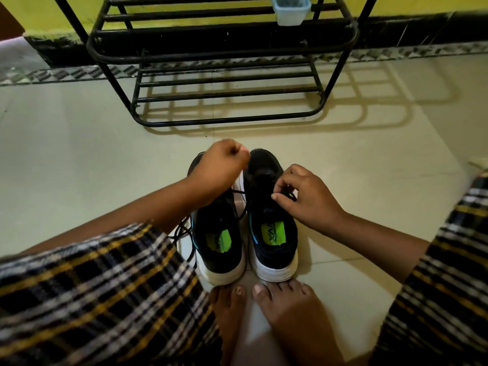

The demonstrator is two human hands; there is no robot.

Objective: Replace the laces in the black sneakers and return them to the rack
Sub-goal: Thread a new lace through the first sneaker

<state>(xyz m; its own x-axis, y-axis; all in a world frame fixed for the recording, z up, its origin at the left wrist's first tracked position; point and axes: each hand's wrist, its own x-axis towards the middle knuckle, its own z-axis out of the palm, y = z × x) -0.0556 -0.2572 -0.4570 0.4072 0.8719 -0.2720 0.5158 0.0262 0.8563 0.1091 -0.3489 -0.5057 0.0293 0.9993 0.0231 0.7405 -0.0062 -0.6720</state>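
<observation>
Two black sneakers with white soles stand side by side on the floor, heels toward me: the left sneaker [217, 244] and the right sneaker [272, 233]. My left hand [220, 169] is fisted above the left sneaker's toe and pulls a black lace [239, 192] that runs across to the right sneaker. My right hand [303, 194] pinches the lace at the right sneaker's eyelets. A loose black lace [184, 233] lies coiled on the floor left of the left sneaker.
A black metal shoe rack [224, 75] stands just beyond the sneakers against a yellow wall, with a white plastic tub [290, 9] on an upper shelf. My bare feet [264, 307] touch the sneakers' heels. My knees in checked cloth flank both sides.
</observation>
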